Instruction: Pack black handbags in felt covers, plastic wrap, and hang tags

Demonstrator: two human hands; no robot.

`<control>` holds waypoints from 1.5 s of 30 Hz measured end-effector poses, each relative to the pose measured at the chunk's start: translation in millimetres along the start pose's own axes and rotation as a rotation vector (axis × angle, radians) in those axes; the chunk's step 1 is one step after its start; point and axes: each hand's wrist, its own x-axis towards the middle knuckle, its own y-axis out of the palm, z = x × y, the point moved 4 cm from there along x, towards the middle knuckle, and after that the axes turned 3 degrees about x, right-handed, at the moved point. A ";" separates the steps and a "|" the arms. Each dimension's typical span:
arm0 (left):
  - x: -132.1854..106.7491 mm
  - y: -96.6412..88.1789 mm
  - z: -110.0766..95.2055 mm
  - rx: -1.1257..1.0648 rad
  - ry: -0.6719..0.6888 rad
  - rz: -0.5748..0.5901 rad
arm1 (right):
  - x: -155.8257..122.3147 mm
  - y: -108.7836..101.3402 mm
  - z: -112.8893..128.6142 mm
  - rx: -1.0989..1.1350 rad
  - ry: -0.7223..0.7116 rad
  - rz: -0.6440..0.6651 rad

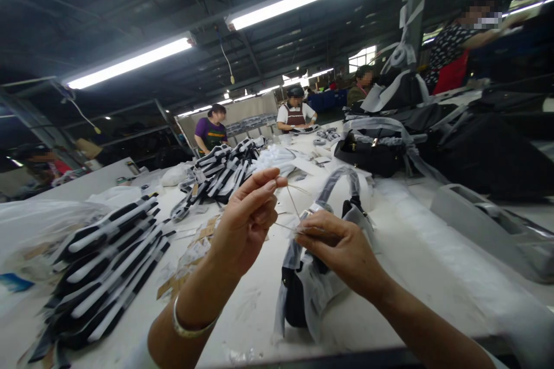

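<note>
My left hand [247,220] is raised over the white table [242,311], thumb and fingers pinched on a thin pale string [293,202]. My right hand [341,248] is closed on the other end of that string, just above a black handbag [303,282] wrapped in clear plastic. The bag's wrapped handle [335,181] arches up behind my hands. A silver bangle [188,328] sits on my left wrist.
Piles of black and white wrapped straps [104,265] lie at the left and further back [220,173]. More black bags [372,153] and grey trays [497,225] stand at the right. Several other people work at the far end and at the right.
</note>
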 end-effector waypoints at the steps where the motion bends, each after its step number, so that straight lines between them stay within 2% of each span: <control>1: 0.0 -0.2 0.5 -0.008 0.003 -0.004 | -0.2 -0.7 1.1 -0.019 -0.014 0.001; 4: -0.5 -1.1 2.8 -0.028 0.004 -0.008 | -1.5 -3.0 2.4 -0.038 -0.011 0.019; 10: -2.1 -2.1 6.2 0.063 0.005 0.035 | -9.3 -3.9 -8.9 0.047 0.174 0.025; 14: -3.5 -0.2 4.5 0.144 0.003 0.080 | -12.1 -8.3 -11.0 0.064 0.172 -0.060; 17: -3.6 -0.1 3.4 0.167 0.013 0.076 | -13.6 -11.1 -9.3 -0.010 0.124 -0.070; 21: -1.0 -2.9 4.7 0.154 0.015 0.034 | -18.3 -13.5 -13.3 0.014 0.190 -0.022; 25: -0.1 -2.1 8.7 0.159 -0.010 0.047 | -21.7 -10.8 -17.2 0.153 0.271 0.128; 27: -1.9 2.7 11.6 0.166 -0.029 0.094 | -20.8 -7.5 -15.5 0.271 0.239 0.195; 29: -4.7 9.7 15.1 0.164 -0.062 0.153 | -18.4 -4.9 -11.8 0.355 0.166 0.209; 32: -8.7 19.8 19.1 0.141 -0.105 0.228 | -16.6 -0.7 -5.1 0.298 0.066 0.203; 35: -9.9 20.9 21.8 0.131 -0.100 0.242 | -20.9 1.9 -1.4 0.188 0.074 0.188; 38: -9.3 9.6 28.9 0.147 -0.094 0.216 | -33.4 -3.2 -7.1 0.238 0.249 0.127; 41: -9.0 -11.5 40.1 0.220 -0.073 0.205 | -50.9 -20.9 -18.0 0.303 0.445 -0.027; 43: -9.0 -30.1 49.4 0.316 -0.088 0.205 | -60.0 -38.8 -21.7 0.215 0.474 -0.133; 45: -7.7 -51.8 60.1 0.413 -0.134 0.190 | -64.7 -54.5 -23.5 0.058 0.480 -0.157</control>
